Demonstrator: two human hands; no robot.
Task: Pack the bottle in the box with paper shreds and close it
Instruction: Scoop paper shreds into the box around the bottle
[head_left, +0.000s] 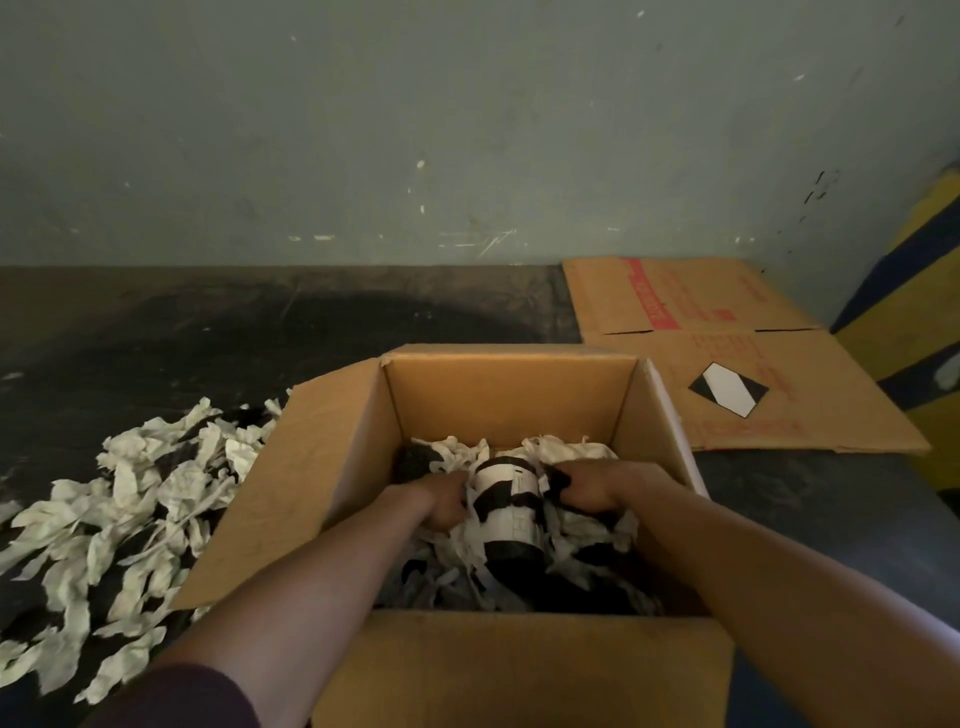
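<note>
An open cardboard box (509, 400) stands in front of me with its flaps spread outward. Inside lies a dark bottle (511, 512) with a white label, bedded in white paper shreds (550, 447). Both my hands are down in the box, one on each side of the bottle. My left hand (444, 501) has its fingers curled into the shreds against the bottle's left side. My right hand (587, 488) grips shreds at the bottle's right side. The bottle's neck end is hidden under shreds.
A loose heap of paper shreds (130, 525) lies on the dark floor left of the box. A flattened cardboard sheet (753, 364) with red print lies at the back right. A grey wall (467, 130) stands behind, and a yellow-and-blue striped post (914, 291) is at the far right.
</note>
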